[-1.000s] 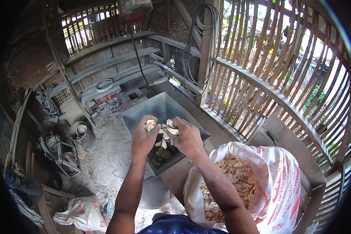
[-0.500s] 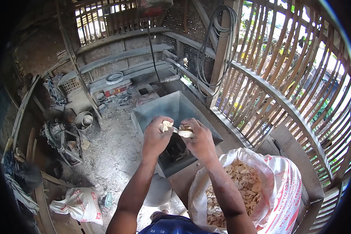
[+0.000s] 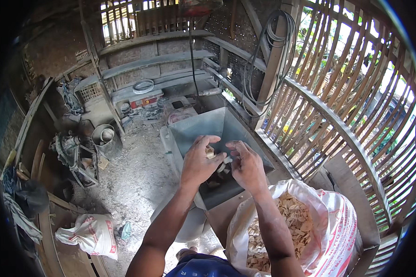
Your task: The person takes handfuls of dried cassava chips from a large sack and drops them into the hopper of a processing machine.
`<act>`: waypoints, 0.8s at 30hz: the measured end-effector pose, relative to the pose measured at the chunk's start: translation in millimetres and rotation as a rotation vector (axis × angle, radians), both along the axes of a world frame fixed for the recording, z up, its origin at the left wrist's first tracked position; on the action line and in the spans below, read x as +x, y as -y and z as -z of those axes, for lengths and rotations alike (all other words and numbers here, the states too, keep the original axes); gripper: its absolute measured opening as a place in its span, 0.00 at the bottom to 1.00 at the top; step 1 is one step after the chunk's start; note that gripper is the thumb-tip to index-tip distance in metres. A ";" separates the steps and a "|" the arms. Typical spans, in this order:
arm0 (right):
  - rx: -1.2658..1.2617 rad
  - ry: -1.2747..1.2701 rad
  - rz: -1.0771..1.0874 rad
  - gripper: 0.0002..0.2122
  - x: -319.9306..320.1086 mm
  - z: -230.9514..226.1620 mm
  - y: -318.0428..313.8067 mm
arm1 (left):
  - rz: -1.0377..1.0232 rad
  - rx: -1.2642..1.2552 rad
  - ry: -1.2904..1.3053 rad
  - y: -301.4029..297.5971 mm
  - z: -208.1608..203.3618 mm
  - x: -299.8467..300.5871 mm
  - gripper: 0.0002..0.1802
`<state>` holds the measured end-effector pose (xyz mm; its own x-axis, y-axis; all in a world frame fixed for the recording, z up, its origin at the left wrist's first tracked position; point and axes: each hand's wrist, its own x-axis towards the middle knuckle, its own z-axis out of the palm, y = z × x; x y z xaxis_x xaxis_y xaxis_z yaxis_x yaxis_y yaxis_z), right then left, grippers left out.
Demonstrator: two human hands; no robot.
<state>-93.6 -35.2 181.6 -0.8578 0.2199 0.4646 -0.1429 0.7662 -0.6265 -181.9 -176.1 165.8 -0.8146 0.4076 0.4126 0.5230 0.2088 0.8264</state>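
Observation:
Both my hands are above the square grey metal hopper (image 3: 196,127), close together. My left hand (image 3: 198,164) is curled round pale dried chips (image 3: 210,152), with its thumb stretched toward the right hand. Opposite it, my right hand (image 3: 248,167) has its fingers loosely bent and apart. Small pale pieces (image 3: 225,164) show between the hands, over the hopper's dark inside; they look loose in the air, slightly blurred. At my right, below the forearm, stands an open white woven sack (image 3: 330,221) filled with similar pale chips (image 3: 293,214).
A metal bucket (image 3: 107,141) and a rusty machine on a frame (image 3: 76,159) stand at left. A tied white sack (image 3: 90,235) sits at lower left on the dusty floor (image 3: 134,184). Slatted wall (image 3: 337,106) bounds the right; a coiled hose (image 3: 279,37) hangs from a post.
The pale chip held between both hands is now in pieces, some loose over the hopper. My right fingers have loosened. The view has shifted slightly.

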 end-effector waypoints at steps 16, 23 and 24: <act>-0.478 -0.200 0.562 0.11 163.8 66.0 -15.0 | 0.025 0.369 -0.279 11.6 -22.3 58.6 0.08; -0.029 0.008 1.018 0.24 273.1 140.7 -46.3 | 0.598 0.266 0.240 -43.3 64.0 199.2 0.18; -0.037 0.006 1.020 0.24 269.6 144.1 -51.1 | 0.620 0.060 0.276 -56.5 91.2 206.2 0.25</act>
